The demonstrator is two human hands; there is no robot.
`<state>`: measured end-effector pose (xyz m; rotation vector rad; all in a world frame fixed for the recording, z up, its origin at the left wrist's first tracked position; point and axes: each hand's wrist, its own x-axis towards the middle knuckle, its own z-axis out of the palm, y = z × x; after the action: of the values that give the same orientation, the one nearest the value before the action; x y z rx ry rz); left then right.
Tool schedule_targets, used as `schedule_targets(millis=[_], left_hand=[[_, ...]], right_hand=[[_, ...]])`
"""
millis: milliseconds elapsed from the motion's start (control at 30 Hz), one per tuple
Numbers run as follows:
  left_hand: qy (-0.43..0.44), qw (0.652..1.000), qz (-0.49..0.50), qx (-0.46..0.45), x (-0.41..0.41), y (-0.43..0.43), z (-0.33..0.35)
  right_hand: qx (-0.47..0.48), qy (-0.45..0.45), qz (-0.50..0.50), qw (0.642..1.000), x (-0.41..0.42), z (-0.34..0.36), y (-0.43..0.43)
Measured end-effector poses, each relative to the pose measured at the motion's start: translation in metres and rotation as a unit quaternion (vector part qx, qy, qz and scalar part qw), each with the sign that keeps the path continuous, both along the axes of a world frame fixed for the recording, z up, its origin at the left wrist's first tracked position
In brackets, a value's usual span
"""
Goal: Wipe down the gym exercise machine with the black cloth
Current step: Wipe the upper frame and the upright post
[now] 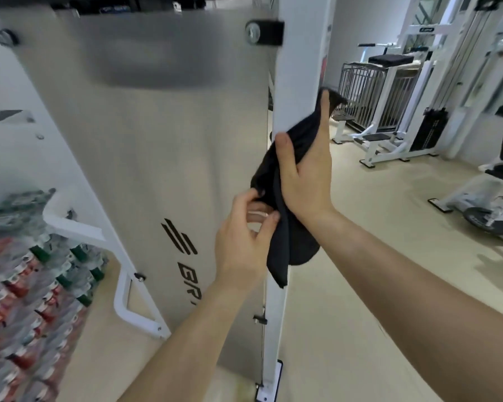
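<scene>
Wiping step in hand: right hand (305, 175) presses cloth (276, 198) against white post (295, 68) of machine, left hand (244, 236) fingers pinching cloth's lower edge; next likely a firm stroke along the post, cloth held flat.

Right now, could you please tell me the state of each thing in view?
black cloth: bunched, pressed on the upright
white upright post: vertical, being wiped
right hand: grip shut on the cloth
left hand: pinching the cloth's lower edge
grey shroud panel: mounted, untouched
</scene>
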<state>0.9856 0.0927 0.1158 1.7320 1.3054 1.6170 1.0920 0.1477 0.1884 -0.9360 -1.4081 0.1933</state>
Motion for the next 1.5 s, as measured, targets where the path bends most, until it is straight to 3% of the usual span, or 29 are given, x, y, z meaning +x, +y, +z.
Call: schedule_targets(millis=[167, 267, 433, 667, 900, 1133, 1367, 1500], left_hand=[[-0.094, 0.991, 0.021, 0.095, 0.0, 0.015, 0.003], [-0.071, 0.991, 0.01, 0.111, 0.007, 0.017, -0.023], [-0.078, 0.994, 0.027, 0.077, 0.016, 0.018, -0.097], [-0.099, 0.985, 0.054, 0.127, 0.015, 0.028, -0.138], [0.025, 0.988, 0.106, 0.108, 0.001, 0.019, -0.269], [0.02, 0.991, 0.103, 0.079, 0.004, 0.015, -0.27], [0.101, 0.983, 0.138, 0.066, 0.001, 0.005, -0.358], [0.024, 0.992, 0.128, 0.006, 0.0, -0.005, -0.365]], right_hand=[[0.053, 0.001, 0.009, 0.999, 0.004, -0.003, 0.007], [0.061, -0.001, 0.021, 0.998, 0.004, -0.05, 0.008], [-0.017, 0.048, 0.057, 0.997, 0.004, -0.141, 0.0], [0.075, 0.015, 0.047, 0.996, 0.006, -0.168, 0.013], [-0.018, 0.026, 0.065, 0.997, 0.007, -0.322, 0.001], [0.037, 0.021, 0.059, 0.997, 0.007, -0.309, 0.006], [-0.018, 0.017, 0.061, 0.998, 0.007, -0.418, -0.001], [-0.026, 0.014, 0.052, 0.998, 0.008, -0.419, -0.003]])
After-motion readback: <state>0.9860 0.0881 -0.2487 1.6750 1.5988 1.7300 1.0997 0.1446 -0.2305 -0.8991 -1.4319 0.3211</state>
